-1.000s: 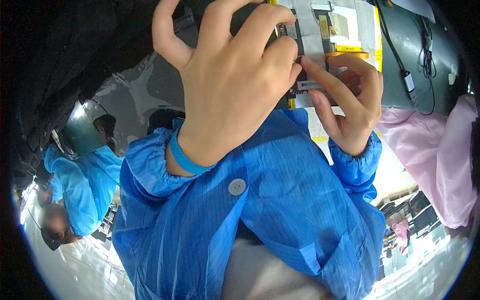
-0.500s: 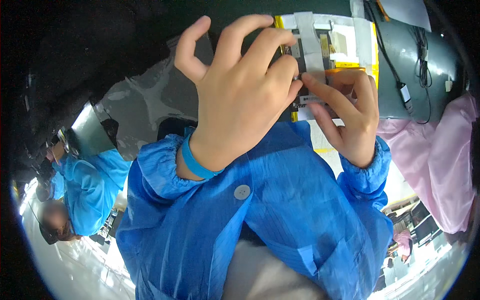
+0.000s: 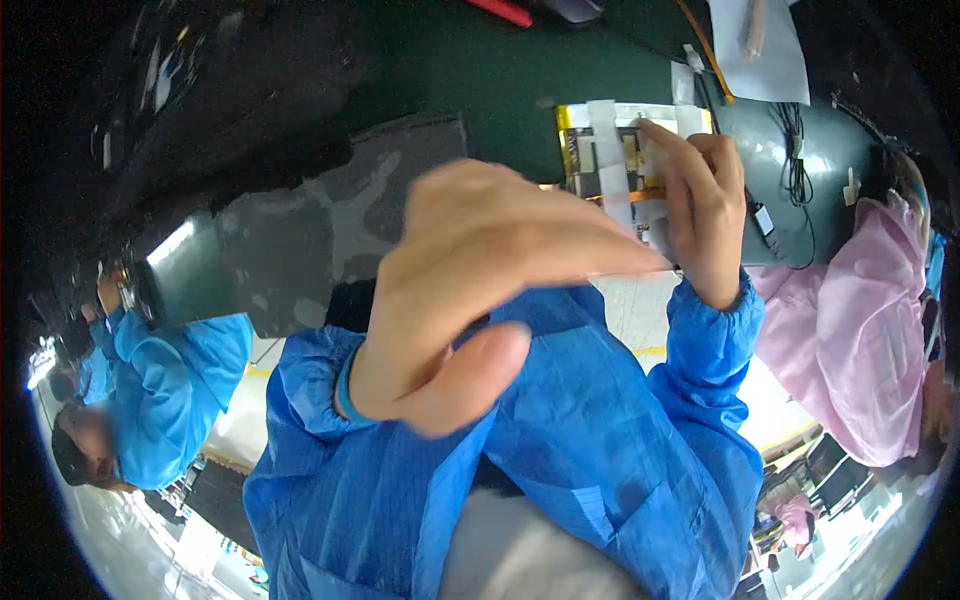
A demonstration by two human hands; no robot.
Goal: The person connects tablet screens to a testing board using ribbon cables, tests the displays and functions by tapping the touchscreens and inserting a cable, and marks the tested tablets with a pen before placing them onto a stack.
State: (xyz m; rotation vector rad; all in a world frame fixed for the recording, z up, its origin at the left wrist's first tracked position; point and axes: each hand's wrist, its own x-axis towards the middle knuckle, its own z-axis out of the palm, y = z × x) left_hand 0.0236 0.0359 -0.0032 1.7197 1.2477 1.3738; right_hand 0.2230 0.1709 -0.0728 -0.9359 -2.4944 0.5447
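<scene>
A flat electronic assembly (image 3: 612, 180) lies on the dark green work surface right of centre. It has a white back, yellow tape along its edges, dark circuit parts and pale tape strips. My right hand (image 3: 705, 190) rests over its right side, index fingertip touching the upper part and the other fingers bent; no held item shows. Raised closer to the camera, my left hand (image 3: 490, 235) is blurred by motion. Its thumb stands apart from the outstretched fingers, and nothing shows between them. The left fingers overlap the assembly's lower edge in the picture, without clear contact.
A grey mat (image 3: 330, 220) lies at left. Black cables (image 3: 795, 160) and a white sheet (image 3: 765, 55) sit at right, a red item (image 3: 500, 10) at the far edge. People in light blue (image 3: 180, 400) and pink (image 3: 850, 320) flank me.
My left hand has lifted off the assembly and come nearer the camera, its fingers swinging right. My right index finger has shifted to the assembly's upper part. The whole view has shifted.
</scene>
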